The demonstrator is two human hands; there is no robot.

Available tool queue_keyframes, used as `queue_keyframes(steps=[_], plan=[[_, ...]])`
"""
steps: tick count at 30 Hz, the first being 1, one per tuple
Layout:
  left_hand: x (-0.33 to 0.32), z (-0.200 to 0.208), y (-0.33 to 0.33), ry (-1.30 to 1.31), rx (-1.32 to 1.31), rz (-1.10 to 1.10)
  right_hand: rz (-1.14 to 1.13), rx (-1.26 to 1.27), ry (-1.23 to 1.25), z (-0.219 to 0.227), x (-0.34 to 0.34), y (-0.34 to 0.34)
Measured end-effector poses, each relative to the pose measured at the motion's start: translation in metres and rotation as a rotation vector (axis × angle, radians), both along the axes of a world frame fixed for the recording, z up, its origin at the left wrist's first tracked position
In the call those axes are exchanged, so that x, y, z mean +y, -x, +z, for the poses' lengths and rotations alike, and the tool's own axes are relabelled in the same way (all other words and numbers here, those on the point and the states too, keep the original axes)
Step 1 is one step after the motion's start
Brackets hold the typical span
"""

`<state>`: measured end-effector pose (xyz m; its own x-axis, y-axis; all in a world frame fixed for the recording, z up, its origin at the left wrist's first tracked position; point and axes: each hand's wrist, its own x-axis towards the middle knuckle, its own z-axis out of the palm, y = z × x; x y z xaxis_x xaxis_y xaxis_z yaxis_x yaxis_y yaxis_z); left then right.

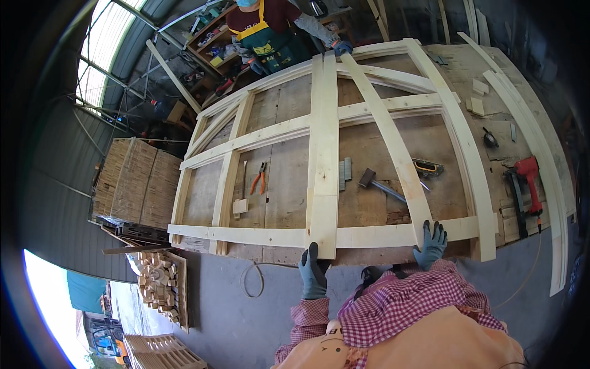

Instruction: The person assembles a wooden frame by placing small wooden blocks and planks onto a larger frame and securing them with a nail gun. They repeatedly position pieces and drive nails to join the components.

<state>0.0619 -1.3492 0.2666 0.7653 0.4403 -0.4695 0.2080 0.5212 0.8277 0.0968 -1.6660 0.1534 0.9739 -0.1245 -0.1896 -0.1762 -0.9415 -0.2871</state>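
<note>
My left hand, in a grey-blue glove, grips the near end of a wide pale wooden plank that runs across a wooden frame. To its right, my gloved right hand lies with fingers spread on the frame's near rail, against the near end of a slanting wooden plank. Across the table, a co-worker's gloved hand rests at the far end of that slanting plank. Inside the frame are a hammer, orange-handled pliers and a tape-measure-like yellow-black tool.
A red and black nail gun lies on the table's right side, near long loose boards and small wood blocks. Strapped wood stacks stand left. A hose loops on the floor by the table.
</note>
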Motion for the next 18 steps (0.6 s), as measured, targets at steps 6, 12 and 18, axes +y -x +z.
queue_keyframes(steps=[6, 12, 18], plan=[[0.012, 0.000, -0.004, -0.010, -0.026, -0.051, -0.096, -0.010, -0.090, 0.010, -0.003, -0.007], [0.018, -0.017, 0.000, 0.039, 0.046, -0.081, -0.050, -0.160, -0.509, 0.073, -0.022, -0.011], [0.014, -0.031, -0.003, 0.072, 0.067, -0.123, 0.004, -0.198, -0.743, 0.109, -0.014, -0.019]])
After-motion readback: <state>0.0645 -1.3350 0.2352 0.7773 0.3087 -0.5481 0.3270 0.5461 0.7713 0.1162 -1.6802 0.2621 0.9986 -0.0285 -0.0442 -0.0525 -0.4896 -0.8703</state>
